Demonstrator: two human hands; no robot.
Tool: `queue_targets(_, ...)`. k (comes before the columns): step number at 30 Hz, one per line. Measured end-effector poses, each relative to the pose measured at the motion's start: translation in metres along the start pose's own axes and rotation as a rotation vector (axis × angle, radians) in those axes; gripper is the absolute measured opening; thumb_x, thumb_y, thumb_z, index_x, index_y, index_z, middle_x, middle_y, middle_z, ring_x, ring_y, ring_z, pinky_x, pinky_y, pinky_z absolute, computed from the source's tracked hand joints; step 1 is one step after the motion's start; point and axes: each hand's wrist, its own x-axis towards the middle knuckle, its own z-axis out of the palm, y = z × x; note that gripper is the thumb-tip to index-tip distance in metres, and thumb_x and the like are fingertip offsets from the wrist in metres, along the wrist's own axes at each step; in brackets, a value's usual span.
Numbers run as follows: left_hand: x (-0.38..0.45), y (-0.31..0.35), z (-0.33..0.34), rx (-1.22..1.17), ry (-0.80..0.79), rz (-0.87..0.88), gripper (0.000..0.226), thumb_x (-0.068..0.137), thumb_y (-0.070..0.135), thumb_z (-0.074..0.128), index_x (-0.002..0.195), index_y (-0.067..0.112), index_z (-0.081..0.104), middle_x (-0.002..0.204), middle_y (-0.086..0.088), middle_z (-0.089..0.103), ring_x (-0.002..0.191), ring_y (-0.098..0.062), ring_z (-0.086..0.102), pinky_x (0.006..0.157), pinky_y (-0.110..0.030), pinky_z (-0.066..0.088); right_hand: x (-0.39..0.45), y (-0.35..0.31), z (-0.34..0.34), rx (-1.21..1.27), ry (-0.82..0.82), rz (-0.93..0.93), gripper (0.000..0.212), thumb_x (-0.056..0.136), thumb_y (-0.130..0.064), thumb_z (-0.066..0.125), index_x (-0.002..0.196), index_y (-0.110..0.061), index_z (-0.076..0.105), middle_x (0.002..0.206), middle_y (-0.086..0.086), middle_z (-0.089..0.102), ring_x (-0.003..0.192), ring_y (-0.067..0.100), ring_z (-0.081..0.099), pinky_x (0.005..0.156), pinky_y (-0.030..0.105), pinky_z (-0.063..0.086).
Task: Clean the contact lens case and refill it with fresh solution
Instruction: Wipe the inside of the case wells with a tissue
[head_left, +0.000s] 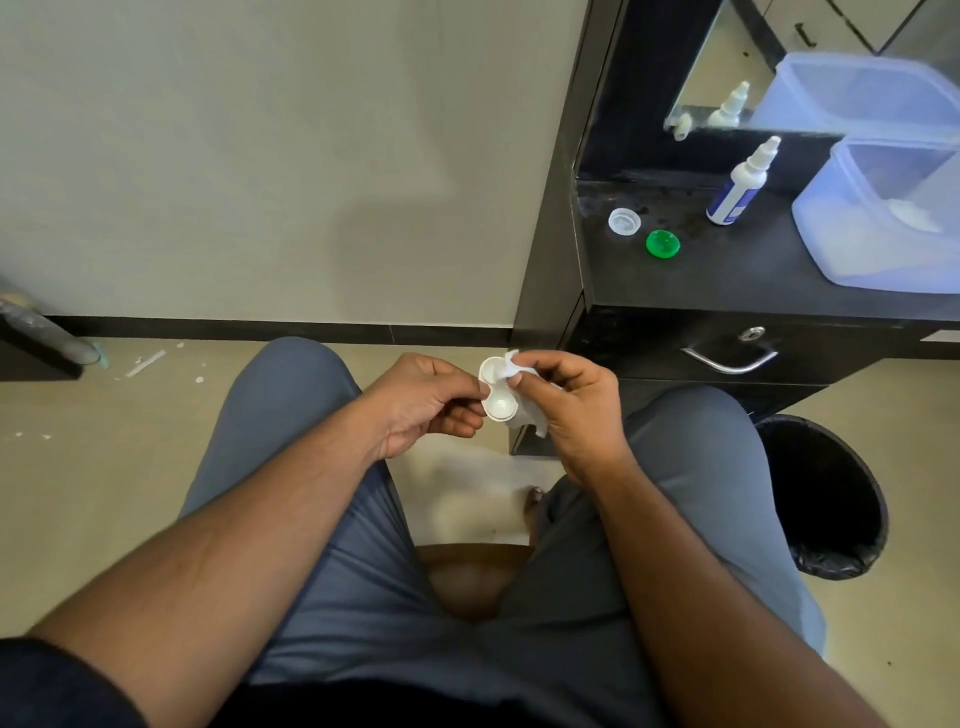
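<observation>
Up and to the right of the hands stands a black dresser (727, 280) with a mirror (727, 78) at its back and a drawer handle (730, 364) just right of the right hand. On its top, far right of both hands, sits a large clear plastic tub (883, 218). Low and to the right of the right hand, on the floor, is a black bin (826, 499) lined with a bag. Beneath both hands lie the person's knees in grey trousers (322, 519). The left hand (421, 405) has its fingers curled, pinching the left edge of the white lens case (496, 389), which is held between the two hands with both wells uncapped and facing up. The right hand (571, 410) is curled round a white tissue (519, 395), pressing a corner of it at the upper well. Above the right hand, on the dresser, a solution bottle (740, 184) stands, with a clear cap (624, 222) and a green cap (662, 243) lying just beside each other to its left.
</observation>
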Motion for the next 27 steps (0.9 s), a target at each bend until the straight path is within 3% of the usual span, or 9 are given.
queue_targets(5,0.006,-0.005,-0.002,0.242,0.099,0.194,0.015,0.089,0.006,0.063,0.077,0.002,0.072,0.063,-0.011,0.068,0.054,-0.02,0.063,0.055,-0.032,0.056,0.003,0.007,-0.004,-0.288,-0.016,-0.131,0.018,0.084,-0.008,0.068,0.101,-0.015,0.072,0.099,-0.006,0.071,0.092,0.004,0.065,0.08,0.018,0.053)
queue_targets(9,0.007,-0.004,-0.005,0.344,0.108,0.271,0.017,0.093,0.006,0.056,0.085,-0.002,0.068,0.069,-0.018,0.069,0.054,-0.023,0.064,0.057,-0.037,0.057,0.0,0.013,0.002,-0.512,-0.113,-0.374,0.017,0.082,-0.002,0.069,0.098,-0.007,0.074,0.096,0.0,0.068,0.088,0.005,0.062,0.079,0.015,0.051)
queue_targets(13,0.006,-0.002,-0.01,0.466,-0.006,0.28,0.019,0.094,0.005,0.052,0.085,0.001,0.068,0.07,-0.019,0.07,0.055,-0.022,0.066,0.054,-0.034,0.057,-0.002,0.014,0.007,-0.795,-0.202,-0.582,0.017,0.083,-0.008,0.064,0.097,-0.006,0.074,0.088,0.008,0.066,0.081,0.021,0.062,0.066,0.029,0.053)
queue_targets(16,0.006,-0.002,-0.013,0.52,-0.055,0.256,0.02,0.094,0.003,0.05,0.086,-0.001,0.067,0.067,-0.017,0.069,0.053,-0.022,0.066,0.053,-0.032,0.056,-0.005,0.014,0.013,-0.974,-0.242,-0.711,0.014,0.08,-0.008,0.068,0.092,-0.009,0.075,0.082,0.006,0.065,0.075,0.023,0.061,0.057,0.028,0.049)
queue_targets(23,0.006,-0.001,-0.021,0.481,-0.077,0.259,0.017,0.092,0.003,0.053,0.083,-0.002,0.067,0.061,-0.017,0.066,0.049,-0.023,0.062,0.05,-0.031,0.054,-0.009,0.014,0.022,-1.137,-0.26,-0.882,0.013,0.074,-0.003,0.076,0.086,-0.006,0.072,0.072,0.008,0.061,0.061,0.021,0.054,0.048,0.028,0.043)
queue_targets(27,0.007,-0.002,-0.018,0.487,-0.113,0.25,0.016,0.092,0.002,0.053,0.085,-0.005,0.067,0.064,-0.019,0.067,0.049,-0.021,0.062,0.051,-0.03,0.054,-0.01,0.016,0.018,-1.15,-0.29,-0.831,0.008,0.076,-0.007,0.075,0.084,-0.009,0.072,0.072,0.006,0.061,0.061,0.019,0.053,0.047,0.029,0.043)
